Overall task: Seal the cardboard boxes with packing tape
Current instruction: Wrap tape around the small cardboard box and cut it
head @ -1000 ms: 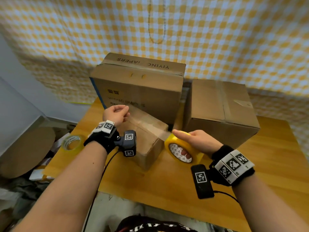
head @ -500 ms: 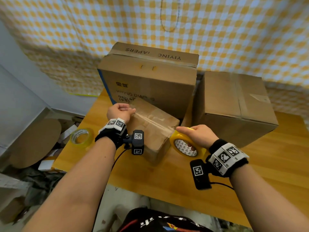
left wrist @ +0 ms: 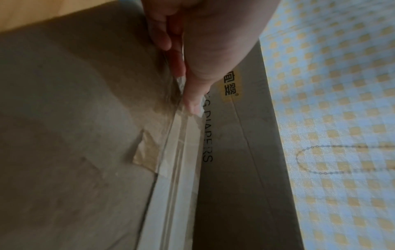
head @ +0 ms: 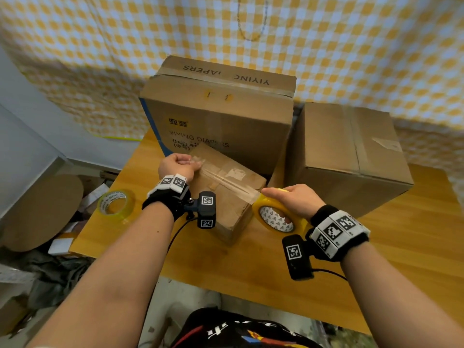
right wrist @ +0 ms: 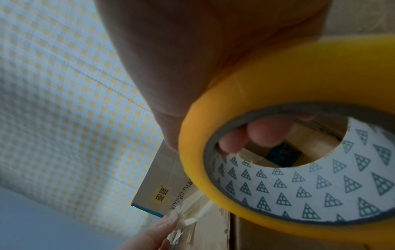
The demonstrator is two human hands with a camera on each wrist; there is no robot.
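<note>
Right hand [head: 295, 200]: gripped the yellow tape roll [head: 278, 217], fingers [right wrist: 260, 133] hooked through its core, thumb over the rim, just off the small box's near right corner.
Tape strip [head: 226, 180]: ran taut from the roll across the top of the small box [head: 226, 194], along its centre seam.
Left hand [head: 177, 165]: at the box's far left edge, fingers curled and pinching the crumpled free end of the strip.
Small box: sat on the wooden tabletop [head: 401, 247], flaps closed.
Spare tape roll [head: 115, 203]: lay flat at the tabletop's left edge.
Diaper box [head: 221, 116]: stood just behind the small box.
Plain box [head: 351, 156]: stood to the right of the diaper box, close beside it.
</note>
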